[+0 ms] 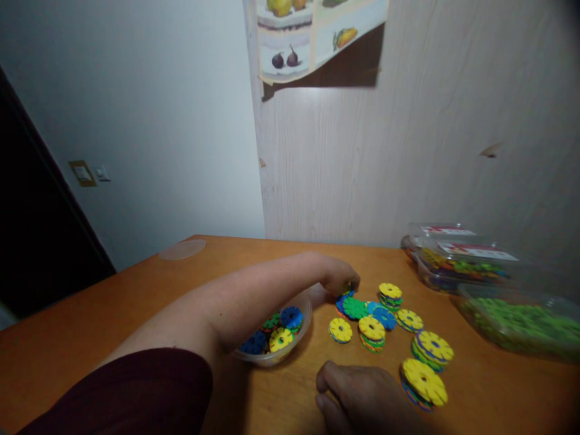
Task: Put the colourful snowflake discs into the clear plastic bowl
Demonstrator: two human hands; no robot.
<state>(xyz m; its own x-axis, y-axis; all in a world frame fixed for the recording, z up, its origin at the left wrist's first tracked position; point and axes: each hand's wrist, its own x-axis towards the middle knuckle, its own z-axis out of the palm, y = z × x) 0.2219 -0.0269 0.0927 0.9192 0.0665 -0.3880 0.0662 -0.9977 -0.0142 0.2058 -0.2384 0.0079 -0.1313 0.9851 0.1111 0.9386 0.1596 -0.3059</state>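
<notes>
My left hand [339, 278] reaches across to the far side of the discs, with its fingers closed on a notched plastic disc that they mostly hide. Just below it lie overlapping blue discs [384, 317] and a green disc [354, 308]. Near the front, my right hand [357, 389] is curled over the table with nothing visible in its fingers. Several stacks topped by yellow discs stand to the right, among them a near stack [425, 382] and a middle stack [372, 329]. A clear bowl [272, 359] holding mixed discs is partly covered by my left forearm.
Clear boxes of colourful pieces [466, 263] are piled at the back right. In front of them stands an open clear tub of green pieces [525, 323]. A round clear lid [183, 249] lies at the back left. The wall borders the table's far edge.
</notes>
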